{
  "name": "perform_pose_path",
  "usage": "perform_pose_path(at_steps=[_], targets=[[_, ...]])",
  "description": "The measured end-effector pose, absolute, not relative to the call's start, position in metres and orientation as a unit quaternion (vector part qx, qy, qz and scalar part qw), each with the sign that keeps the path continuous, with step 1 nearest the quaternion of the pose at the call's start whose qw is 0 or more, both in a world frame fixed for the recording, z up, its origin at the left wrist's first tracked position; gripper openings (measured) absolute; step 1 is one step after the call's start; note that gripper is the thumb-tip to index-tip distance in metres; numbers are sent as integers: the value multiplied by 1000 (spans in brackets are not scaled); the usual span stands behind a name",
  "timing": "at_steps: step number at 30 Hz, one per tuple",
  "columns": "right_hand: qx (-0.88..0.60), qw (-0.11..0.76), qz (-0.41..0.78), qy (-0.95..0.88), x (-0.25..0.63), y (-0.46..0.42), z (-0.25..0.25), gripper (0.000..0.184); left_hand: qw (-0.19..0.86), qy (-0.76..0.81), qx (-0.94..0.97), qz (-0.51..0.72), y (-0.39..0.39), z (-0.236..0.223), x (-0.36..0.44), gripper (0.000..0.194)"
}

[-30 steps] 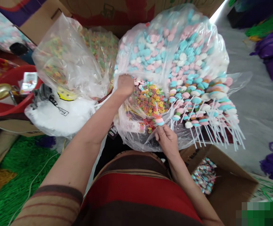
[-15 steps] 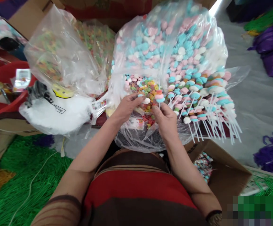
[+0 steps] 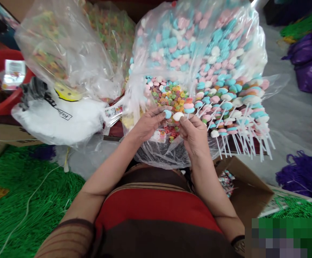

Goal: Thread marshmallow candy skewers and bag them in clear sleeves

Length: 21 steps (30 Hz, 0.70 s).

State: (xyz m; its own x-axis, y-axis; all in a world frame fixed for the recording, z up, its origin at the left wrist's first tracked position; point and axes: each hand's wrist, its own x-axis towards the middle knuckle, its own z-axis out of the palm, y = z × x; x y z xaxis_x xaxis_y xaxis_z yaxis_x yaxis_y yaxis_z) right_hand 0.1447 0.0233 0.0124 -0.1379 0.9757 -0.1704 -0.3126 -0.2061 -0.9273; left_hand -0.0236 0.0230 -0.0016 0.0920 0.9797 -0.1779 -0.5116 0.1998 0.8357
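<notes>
Between the thumb and fingers of my left hand [image 3: 148, 123] is a light blue marshmallow [image 3: 167, 114]. My right hand [image 3: 196, 134] pinches a white marshmallow [image 3: 178, 116] at its fingertips. That same hand also holds a white stick, mostly hidden by the fingers, threaded with a stack of orange, pink and blue candy [image 3: 189, 106]. Just beyond both hands lie small ring-shaped gummies [image 3: 169, 96] in several colours, with loose marshmallows around them. To the right rest finished-looking marshmallow skewers [image 3: 227, 105] in a pile, their white sticks toward me.
A big clear bag of marshmallows [image 3: 172, 46] stands behind. Left are a bag of gummy rings [image 3: 45, 46], a stack of white printed bags [image 3: 56, 122] and a red basin [image 3: 18, 96]. A cardboard box [image 3: 250, 190] sits below right.
My right hand has taken the white marshmallow, previously at my left fingertips, while keeping the skewer. A blue marshmallow now shows at my left fingertips. The view has shifted slightly.
</notes>
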Motion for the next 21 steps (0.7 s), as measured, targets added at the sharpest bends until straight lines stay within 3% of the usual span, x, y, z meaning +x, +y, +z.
perform_pose_path(at_steps=[5, 9, 16, 21], targets=[[-435, 486, 630, -422, 142, 18, 6, 31, 660, 407, 280, 566, 21, -5, -16, 26], [-442, 501, 576, -471, 138, 18, -2, 28, 633, 410, 337, 564, 14, -8, -4, 38], [-459, 505, 549, -482, 137, 20, -7, 28, 442, 482, 572, 496, 8, -7, -10, 57], [-447, 493, 540, -516, 140, 19, -4, 30, 402, 491, 592, 497, 12, -1, -13, 47]])
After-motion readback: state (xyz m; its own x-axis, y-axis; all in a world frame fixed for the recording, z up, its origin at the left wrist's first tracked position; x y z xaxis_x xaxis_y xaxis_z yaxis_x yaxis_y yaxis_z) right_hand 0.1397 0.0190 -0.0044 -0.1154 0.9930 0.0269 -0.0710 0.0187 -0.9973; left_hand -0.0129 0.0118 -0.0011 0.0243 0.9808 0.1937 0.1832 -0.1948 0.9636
